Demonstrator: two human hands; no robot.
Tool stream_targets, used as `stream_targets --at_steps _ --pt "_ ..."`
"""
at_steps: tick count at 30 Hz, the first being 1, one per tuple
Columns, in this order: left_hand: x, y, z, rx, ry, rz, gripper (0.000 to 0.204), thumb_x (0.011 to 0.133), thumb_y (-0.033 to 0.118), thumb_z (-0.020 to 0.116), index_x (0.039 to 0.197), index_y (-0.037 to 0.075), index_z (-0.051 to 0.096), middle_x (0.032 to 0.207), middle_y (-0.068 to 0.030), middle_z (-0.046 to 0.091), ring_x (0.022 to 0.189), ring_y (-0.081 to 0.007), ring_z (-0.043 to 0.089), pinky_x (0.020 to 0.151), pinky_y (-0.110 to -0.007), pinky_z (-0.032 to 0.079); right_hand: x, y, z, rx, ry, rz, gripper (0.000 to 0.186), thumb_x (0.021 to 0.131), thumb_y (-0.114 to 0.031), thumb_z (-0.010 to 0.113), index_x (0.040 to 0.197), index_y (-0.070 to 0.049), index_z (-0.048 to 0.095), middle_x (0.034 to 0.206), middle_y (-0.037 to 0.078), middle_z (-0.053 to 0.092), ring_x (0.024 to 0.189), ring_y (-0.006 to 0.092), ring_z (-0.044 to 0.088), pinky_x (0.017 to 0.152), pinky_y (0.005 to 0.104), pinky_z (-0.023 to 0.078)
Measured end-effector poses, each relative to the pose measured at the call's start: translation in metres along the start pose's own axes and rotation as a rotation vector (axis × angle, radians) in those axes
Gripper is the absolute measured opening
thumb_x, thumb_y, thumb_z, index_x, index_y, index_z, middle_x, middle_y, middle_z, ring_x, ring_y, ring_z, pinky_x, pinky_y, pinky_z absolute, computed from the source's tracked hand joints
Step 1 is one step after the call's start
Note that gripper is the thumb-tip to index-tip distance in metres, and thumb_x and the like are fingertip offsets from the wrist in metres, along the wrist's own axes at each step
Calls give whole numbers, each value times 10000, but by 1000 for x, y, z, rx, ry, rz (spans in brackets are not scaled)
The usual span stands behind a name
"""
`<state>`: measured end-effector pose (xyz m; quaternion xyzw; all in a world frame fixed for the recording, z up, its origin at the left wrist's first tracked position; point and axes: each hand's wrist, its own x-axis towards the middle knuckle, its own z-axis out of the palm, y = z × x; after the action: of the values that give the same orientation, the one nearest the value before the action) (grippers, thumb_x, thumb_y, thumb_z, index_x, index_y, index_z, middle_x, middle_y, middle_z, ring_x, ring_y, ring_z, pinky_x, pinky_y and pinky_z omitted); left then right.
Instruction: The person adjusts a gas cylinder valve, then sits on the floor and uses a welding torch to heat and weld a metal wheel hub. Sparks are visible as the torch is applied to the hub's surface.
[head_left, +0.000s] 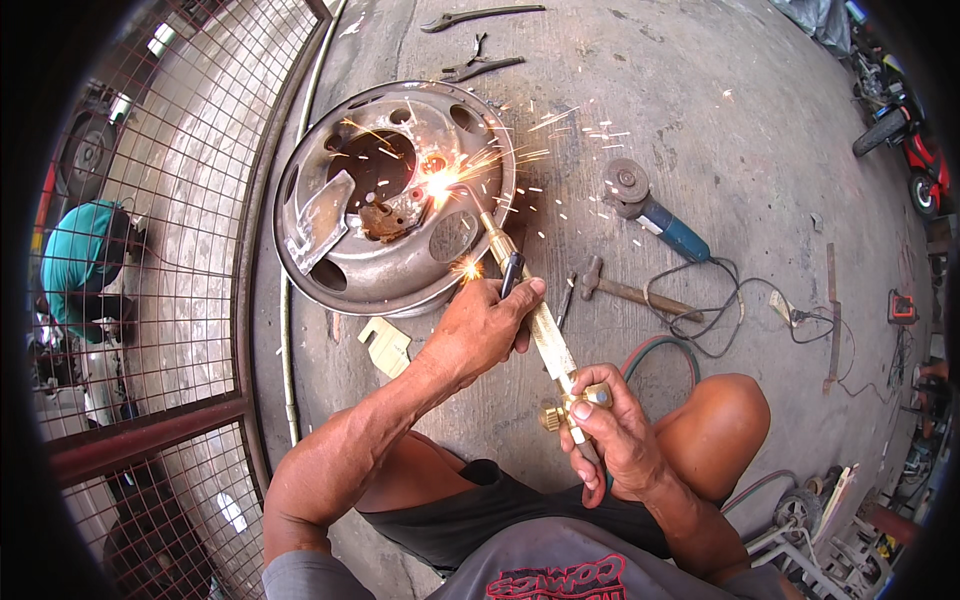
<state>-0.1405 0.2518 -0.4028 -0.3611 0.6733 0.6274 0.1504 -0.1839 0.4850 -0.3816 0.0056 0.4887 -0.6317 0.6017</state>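
A brass cutting torch (551,345) slants from between my knees up to a steel wheel rim (390,270) on the floor. My left hand (476,328) is closed round the torch's front part, beside a short black cylindrical piece. Farther back, my right hand (612,425) grips the rear end by its brass valve knobs. At the tip, bright glare and flying sparks hide the exact contact spot on the rim's inner face. Close to the glare, a rusty metal piece (383,222) and a bare curved plate (321,220) lie on the rim.
An angle grinder (672,228) with its cord and a hammer (640,292) lie to the right. Beyond the rim are pliers (483,68) and an adjustable wrench (480,17). Hoses (660,342) run by my right knee. Behind a mesh gate (180,200) at left crouches a person (75,255).
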Motion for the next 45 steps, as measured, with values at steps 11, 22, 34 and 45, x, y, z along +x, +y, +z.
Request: stream_targets --at_steps 11,22,34,45 --pt "-3 6 2 14 -3 28 558 1053 536 570 788 51 641 605 -38 593 502 -95 501 470 -276 392 1 5 -1 -4 12 -25 241 1083 -264 592 1215 -141 432 793 74 610 426 94 527 325 224 397" --pt "-4 6 1 8 -8 21 558 1046 545 578 800 49 648 609 -37 597 511 -97 507 479 -278 395 1 4 0 -22 21 -23 245 1084 -271 593 1204 -141 423 784 64 605 424 83 520 304 218 370" --pt "-3 4 1 -14 -2 17 546 1050 523 580 799 43 651 610 -40 603 506 -101 505 475 -280 394 1 2 1 -57 29 -16 256 1081 -284 596 1199 -144 417 775 59 600 422 74 515 307 216 367" --pt "-4 5 1 -6 7 22 566 1053 524 571 759 47 651 598 -41 601 499 -103 504 471 -289 391 2 2 2 -70 41 -5 250 1080 -278 597 1189 -143 417 754 58 589 417 70 510 306 216 365"
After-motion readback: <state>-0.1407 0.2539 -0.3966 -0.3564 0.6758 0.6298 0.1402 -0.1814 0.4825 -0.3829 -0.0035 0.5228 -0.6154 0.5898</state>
